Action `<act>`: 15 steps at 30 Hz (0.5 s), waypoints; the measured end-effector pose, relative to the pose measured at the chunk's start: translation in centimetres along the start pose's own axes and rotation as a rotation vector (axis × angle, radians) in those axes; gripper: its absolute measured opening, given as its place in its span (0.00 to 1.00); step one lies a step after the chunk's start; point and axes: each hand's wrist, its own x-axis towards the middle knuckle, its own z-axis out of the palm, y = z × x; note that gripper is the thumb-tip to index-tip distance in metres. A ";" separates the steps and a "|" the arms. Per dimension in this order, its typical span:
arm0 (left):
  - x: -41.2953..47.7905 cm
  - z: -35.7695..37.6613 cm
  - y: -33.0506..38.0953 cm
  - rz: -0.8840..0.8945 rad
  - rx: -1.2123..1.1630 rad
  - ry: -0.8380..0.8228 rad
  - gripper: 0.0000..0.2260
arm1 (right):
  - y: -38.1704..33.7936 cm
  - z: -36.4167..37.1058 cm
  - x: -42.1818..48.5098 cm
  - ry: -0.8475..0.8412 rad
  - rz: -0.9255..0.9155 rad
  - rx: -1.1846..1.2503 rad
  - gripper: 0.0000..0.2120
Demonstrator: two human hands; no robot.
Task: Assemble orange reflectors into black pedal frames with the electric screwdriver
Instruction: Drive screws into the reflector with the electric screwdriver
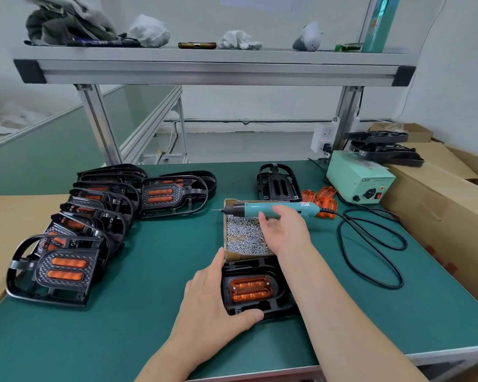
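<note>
Nearest, the left hand (213,307) gripped the black pedal frame (283,306) holding its orange reflector (251,288), while just beyond it the right hand (284,230) curled round the electric screwdriver (249,210), which lay crosswise, bit pointing left.

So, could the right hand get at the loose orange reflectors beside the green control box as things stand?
Probably yes. The loose reflectors lie just beyond the right hand, with nothing standing between them. But that hand grips the electric screwdriver, so it would likely have to set it down first.
</note>
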 end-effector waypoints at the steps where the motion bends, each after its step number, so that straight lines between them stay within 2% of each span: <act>1: 0.0 0.0 0.0 0.009 0.001 0.001 0.47 | -0.3 -0.4 -0.4 -0.010 0.009 -0.025 0.16; 5: -0.1 -0.1 0.2 0.036 -0.003 0.022 0.43 | -2.1 -1.8 -1.7 -0.080 0.020 -0.112 0.15; 9: 0.0 0.2 -0.2 0.038 0.022 0.015 0.47 | -4.2 -3.7 -3.0 -0.199 0.009 -0.156 0.13; 11: 0.0 0.4 -0.5 0.032 0.007 -0.003 0.48 | -4.9 -4.8 -3.3 -0.272 -0.101 -0.309 0.11; 15: 0.1 0.6 -1.2 0.015 -0.006 -0.025 0.49 | -5.2 -7.2 -3.3 -0.293 -0.471 -0.636 0.10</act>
